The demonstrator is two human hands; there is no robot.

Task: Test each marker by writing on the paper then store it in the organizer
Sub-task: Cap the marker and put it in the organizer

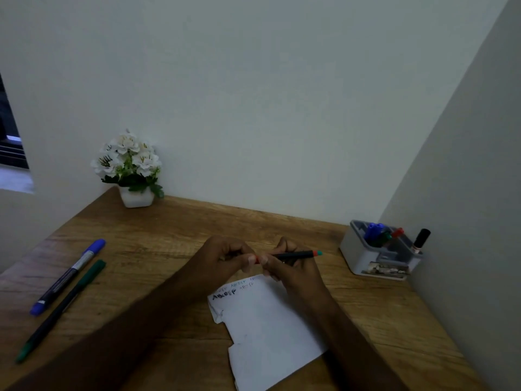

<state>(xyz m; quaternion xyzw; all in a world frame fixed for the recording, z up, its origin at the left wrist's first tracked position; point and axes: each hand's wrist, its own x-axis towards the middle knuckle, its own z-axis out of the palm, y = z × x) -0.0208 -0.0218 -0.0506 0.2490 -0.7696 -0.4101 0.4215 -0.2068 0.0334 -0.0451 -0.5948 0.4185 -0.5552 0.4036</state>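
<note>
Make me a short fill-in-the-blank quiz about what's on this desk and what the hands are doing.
1. Both hands, the left hand and the right hand, hold one marker above the ____.
2. Two more markers, a blue marker and a green marker, lie on the desk to the person's ____.
3. The grey organizer stands in the desk's far ____ corner.
4. The pot of flowers holds ____ blooms.

Missing words: paper; left; right; white
</note>
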